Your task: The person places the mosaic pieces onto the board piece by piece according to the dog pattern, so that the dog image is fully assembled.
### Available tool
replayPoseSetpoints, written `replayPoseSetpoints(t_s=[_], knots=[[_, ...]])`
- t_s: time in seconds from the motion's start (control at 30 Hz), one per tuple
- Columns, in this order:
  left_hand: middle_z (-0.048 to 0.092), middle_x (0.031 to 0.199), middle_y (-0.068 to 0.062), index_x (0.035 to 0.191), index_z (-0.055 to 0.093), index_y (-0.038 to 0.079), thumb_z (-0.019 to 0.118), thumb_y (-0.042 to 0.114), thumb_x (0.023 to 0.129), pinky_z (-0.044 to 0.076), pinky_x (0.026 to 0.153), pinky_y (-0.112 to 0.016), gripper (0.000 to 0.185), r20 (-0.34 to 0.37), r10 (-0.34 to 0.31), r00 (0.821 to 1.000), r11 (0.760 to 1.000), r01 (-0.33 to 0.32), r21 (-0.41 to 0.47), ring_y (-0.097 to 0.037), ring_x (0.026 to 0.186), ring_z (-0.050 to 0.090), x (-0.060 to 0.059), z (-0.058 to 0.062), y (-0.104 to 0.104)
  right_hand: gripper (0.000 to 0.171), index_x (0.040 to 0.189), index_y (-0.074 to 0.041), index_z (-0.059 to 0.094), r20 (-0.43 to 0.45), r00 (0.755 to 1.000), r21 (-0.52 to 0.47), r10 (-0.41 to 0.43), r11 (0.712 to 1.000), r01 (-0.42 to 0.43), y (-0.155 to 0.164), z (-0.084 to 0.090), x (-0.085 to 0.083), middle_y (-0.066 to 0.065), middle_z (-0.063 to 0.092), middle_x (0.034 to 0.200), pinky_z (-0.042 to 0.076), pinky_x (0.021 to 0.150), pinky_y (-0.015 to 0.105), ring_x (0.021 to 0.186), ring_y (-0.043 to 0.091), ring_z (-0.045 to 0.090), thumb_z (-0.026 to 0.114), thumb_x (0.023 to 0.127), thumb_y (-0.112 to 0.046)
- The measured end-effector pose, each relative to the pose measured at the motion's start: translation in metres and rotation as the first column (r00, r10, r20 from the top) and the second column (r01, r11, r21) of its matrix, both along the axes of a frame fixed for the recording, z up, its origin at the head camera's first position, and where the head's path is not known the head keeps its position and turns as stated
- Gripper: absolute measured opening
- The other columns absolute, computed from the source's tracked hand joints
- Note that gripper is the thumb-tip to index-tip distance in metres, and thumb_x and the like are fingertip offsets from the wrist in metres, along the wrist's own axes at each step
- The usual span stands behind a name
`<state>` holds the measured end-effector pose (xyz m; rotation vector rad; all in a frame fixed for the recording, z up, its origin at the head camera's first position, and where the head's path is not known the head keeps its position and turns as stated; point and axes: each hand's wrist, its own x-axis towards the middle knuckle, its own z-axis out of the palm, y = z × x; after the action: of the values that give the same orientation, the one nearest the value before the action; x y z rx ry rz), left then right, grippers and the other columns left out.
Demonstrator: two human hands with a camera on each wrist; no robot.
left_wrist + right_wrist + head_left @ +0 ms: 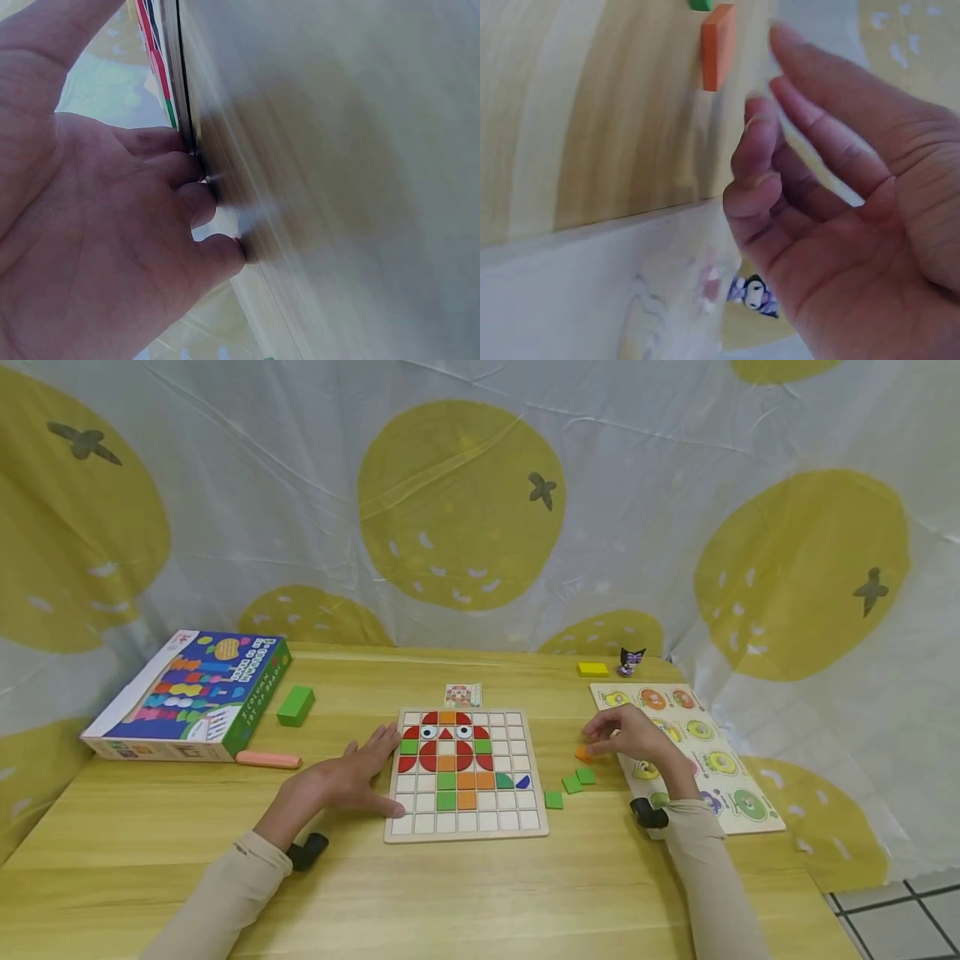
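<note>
A wooden mosaic board (467, 837) lies at mid table with an owl figure of red, orange and green tiles. My left hand (378, 768) rests flat on the table, its straight fingers against the board's left edge. In the left wrist view the fingertips (196, 196) press on that board edge (184, 90). My right hand (596, 739) hovers right of the board with loosely curled fingers, just over an orange tile (583, 754). In the right wrist view the orange tile (718, 45) lies on the table, apart from the right hand (780, 150), which holds nothing.
Three green tiles (572, 784) lie right of the board. A peg puzzle board (738, 827) sits under the right forearm. A colourful box (187, 693), green block (296, 705) and pink stick (268, 760) lie left. A card (462, 695), yellow block (592, 669) and small figure (631, 662) stand behind.
</note>
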<state>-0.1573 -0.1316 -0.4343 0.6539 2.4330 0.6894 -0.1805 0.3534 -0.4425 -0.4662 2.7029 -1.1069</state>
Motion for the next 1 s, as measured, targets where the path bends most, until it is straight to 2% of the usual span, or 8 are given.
replayPoseSetpoints(t_s=[0.13,0.27,0.5,0.77,0.9,1.0], knots=[[-0.003,0.18,-0.025,0.171,0.01,-0.003,0.087,0.048,0.09,0.002,0.131,-0.068,0.123,-0.006,-0.001,1.0,1.0,0.001,0.002,-0.045,0.166,-0.003,0.0,0.0,0.0,0.023,0.103,0.001,0.08,0.068,0.996,0.028,-0.064,0.998,0.062,0.0,-0.005,-0.002,0.008,0.076,0.09,0.056,0.071,0.024,0.081,0.018,0.068,0.092,0.086,-0.008],[-0.003,0.18,-0.024,0.171,0.01,-0.003,0.087,0.049,0.09,0.002,0.131,-0.068,0.123,-0.003,0.001,1.0,1.0,-0.001,0.0,-0.045,0.166,-0.003,0.001,0.0,-0.001,0.02,0.1,0.001,0.081,0.093,0.993,0.035,-0.075,0.997,0.072,-0.002,-0.007,0.0,0.007,0.077,0.089,0.058,0.072,0.026,0.081,0.017,0.07,0.092,0.086,-0.009],[-0.002,0.179,-0.025,0.171,0.01,-0.003,0.087,0.048,0.09,0.002,0.131,-0.068,0.123,-0.004,0.001,1.0,1.0,-0.001,0.003,-0.045,0.166,-0.002,0.003,0.002,0.0,0.012,0.095,0.001,0.081,0.09,0.995,0.063,-0.046,0.997,0.041,-0.006,-0.006,0.001,0.006,0.077,0.087,0.057,0.07,0.025,0.079,0.018,0.069,0.089,0.088,-0.005],[-0.002,0.18,-0.024,0.171,0.01,-0.002,0.087,0.049,0.09,0.002,0.131,-0.067,0.123,-0.007,0.001,1.0,1.0,-0.001,-0.002,-0.044,0.166,-0.002,0.002,0.001,0.0,0.016,0.092,0.001,0.076,0.073,0.997,0.095,0.005,0.995,-0.012,-0.014,-0.001,0.001,0.007,0.073,0.084,0.053,0.068,0.025,0.077,0.017,0.064,0.09,0.086,-0.003],[-0.002,0.18,-0.024,0.171,0.01,-0.002,0.087,0.049,0.09,0.002,0.131,-0.067,0.123,-0.006,0.004,1.0,1.0,-0.004,-0.003,-0.044,0.166,-0.002,0.002,0.0,0.0,0.011,0.094,0.003,0.077,0.039,0.999,0.054,0.033,0.998,-0.036,-0.012,-0.005,-0.001,0.009,0.076,0.087,0.056,0.071,0.023,0.079,0.016,0.067,0.086,0.09,-0.001],[-0.002,0.18,-0.024,0.171,0.01,-0.002,0.087,0.05,0.09,0.002,0.131,-0.067,0.124,-0.005,0.004,1.0,1.0,-0.004,-0.004,-0.044,0.166,-0.002,0.001,0.0,0.0,0.007,0.1,0.004,0.081,0.048,0.998,-0.02,0.042,0.999,-0.041,-0.011,-0.008,-0.003,0.012,0.08,0.092,0.057,0.072,0.023,0.08,0.014,0.07,0.081,0.095,-0.002]])
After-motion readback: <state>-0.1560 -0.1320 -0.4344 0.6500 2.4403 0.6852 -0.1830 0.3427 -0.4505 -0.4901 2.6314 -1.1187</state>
